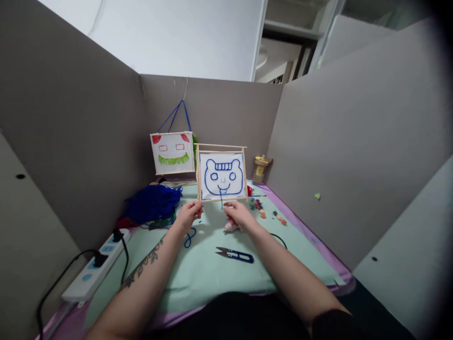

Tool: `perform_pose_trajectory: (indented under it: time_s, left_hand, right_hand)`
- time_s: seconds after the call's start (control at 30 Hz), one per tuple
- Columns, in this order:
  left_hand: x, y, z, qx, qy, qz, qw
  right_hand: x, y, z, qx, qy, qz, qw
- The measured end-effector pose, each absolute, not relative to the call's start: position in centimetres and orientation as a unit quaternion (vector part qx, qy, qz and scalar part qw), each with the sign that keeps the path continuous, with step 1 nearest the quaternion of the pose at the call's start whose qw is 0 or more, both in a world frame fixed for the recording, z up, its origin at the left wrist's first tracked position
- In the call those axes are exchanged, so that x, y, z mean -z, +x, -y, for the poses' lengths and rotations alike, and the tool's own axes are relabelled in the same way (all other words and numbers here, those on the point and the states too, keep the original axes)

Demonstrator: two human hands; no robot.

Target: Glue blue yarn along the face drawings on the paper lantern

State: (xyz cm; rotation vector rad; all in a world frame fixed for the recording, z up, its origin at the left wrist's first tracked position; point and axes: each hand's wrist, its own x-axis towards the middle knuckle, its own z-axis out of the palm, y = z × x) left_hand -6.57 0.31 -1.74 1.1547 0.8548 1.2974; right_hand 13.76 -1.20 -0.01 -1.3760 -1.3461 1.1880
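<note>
A small framed picture (233, 182) of white cloth on thin wooden sticks stands raised above the table, with an animal face outlined in blue yarn. My left hand (190, 216) is closed on its lower left corner. From the mouth hangs a loose strand of blue yarn (222, 200). My right hand (240, 216) is closed in a pinch at the strand's lower end, just below the frame's bottom stick. Partly hidden beneath that hand lies a pale glue gun (231, 227). Thread snips (235, 255) with a dark blue handle rest nearer to me.
A second face picture (172, 158) hangs on the grey partition (226, 108). Left are a blue yarn heap (152, 203) and a power strip (97, 264) with plugged cables. Small coloured pieces (256, 204) and a yellowish container (260, 169) sit on the right. A yarn loop (190, 237) lies near my left wrist.
</note>
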Motion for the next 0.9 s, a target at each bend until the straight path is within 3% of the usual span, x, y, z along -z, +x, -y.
perform_pose_trajectory:
  time_s: [0.1,0.17,0.23,0.33,0.43,0.5,0.9]
  left_hand:
    - [1.7,-6.6,-0.3,-0.55,0.495,-0.363,0.566]
    - [1.7,-6.5,-0.3,-0.55,0.494,-0.365,0.565]
    - [1.8,-6.5,-0.3,-0.552,0.493,-0.364,0.566]
    - [1.8,-6.5,-0.4,-0.551,0.491,-0.362,0.569]
    - [1.8,-6.5,-0.4,-0.55,0.487,-0.367,0.57]
    - [1.7,-6.5,-0.4,-0.552,0.485,-0.369,0.569]
    - [1.7,-6.4,-0.3,-0.551,0.49,-0.368,0.567]
  right_hand:
    - [0.6,12.7,1.4,-0.588,-0.484,0.465,0.452]
    - [0.8,12.6,1.5,-0.594,-0.476,0.442,0.475]
    - [0.6,13.1,1.4,-0.54,-0.496,0.464,0.498]
    - [-0.5,14.4,1.0,-0.342,-0.536,0.568,0.522]
    - [-2.0,15.6,0.3,-0.128,-0.567,0.652,0.486]
    - [-3.0,16.0,-0.3,-0.054,-0.586,0.672,0.45]
    - [-3.4,16.5,-2.1,0.033,-0.593,0.715,0.369]
